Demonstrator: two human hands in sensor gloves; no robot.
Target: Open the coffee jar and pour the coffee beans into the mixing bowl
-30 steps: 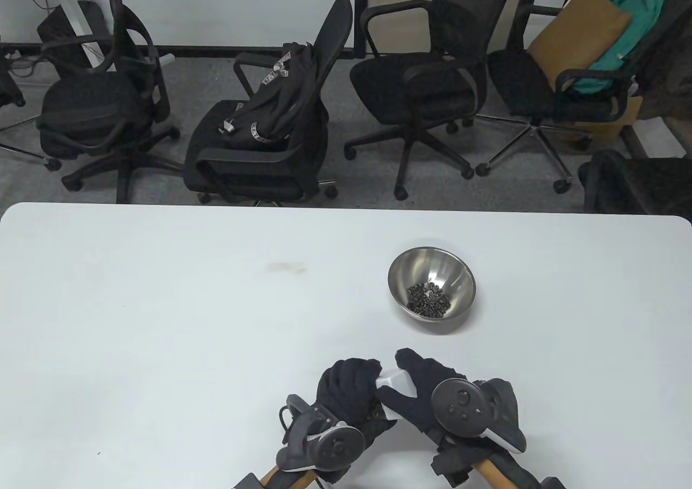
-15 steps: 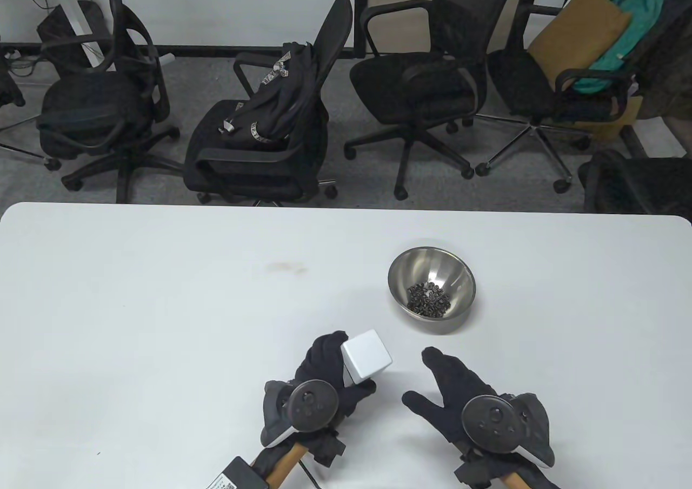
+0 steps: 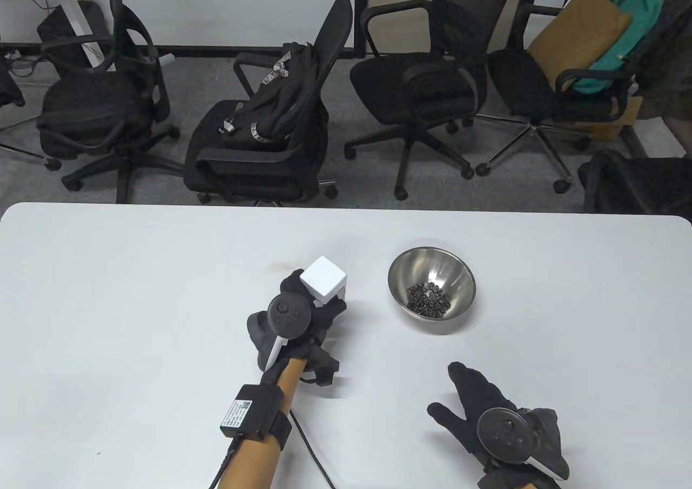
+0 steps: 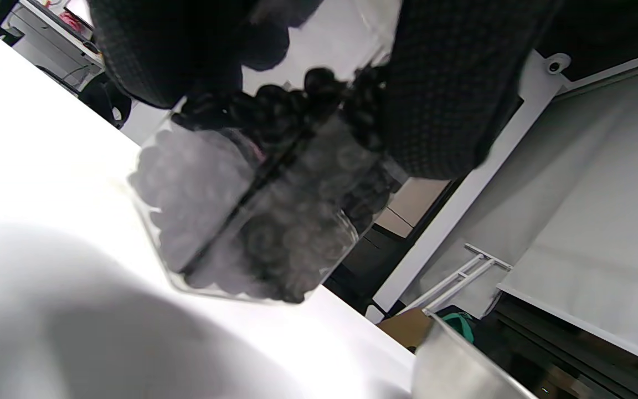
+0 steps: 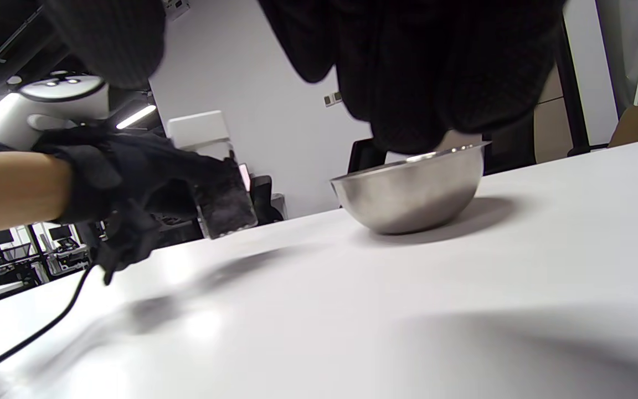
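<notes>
My left hand (image 3: 303,308) grips the coffee jar (image 3: 324,281), a clear square jar with a white square lid, upright and just above the table left of the bowl. The left wrist view shows its clear body (image 4: 252,221) part full of dark beans. The right wrist view shows the jar (image 5: 216,183) held off the surface. The steel mixing bowl (image 3: 457,272) holds a small heap of coffee beans (image 3: 428,298); it also shows in the right wrist view (image 5: 413,191). My right hand (image 3: 476,400) lies open and empty near the front edge.
The white table (image 3: 135,294) carries a faint brown stain (image 3: 284,265) behind the jar. A cable (image 3: 308,445) trails from my left forearm across the table. Several black office chairs (image 3: 259,132) stand beyond the far edge.
My right hand let go of the jar and drew back towards the front right. My left hand carried the closed jar forward, setting it down beside the bowl.
</notes>
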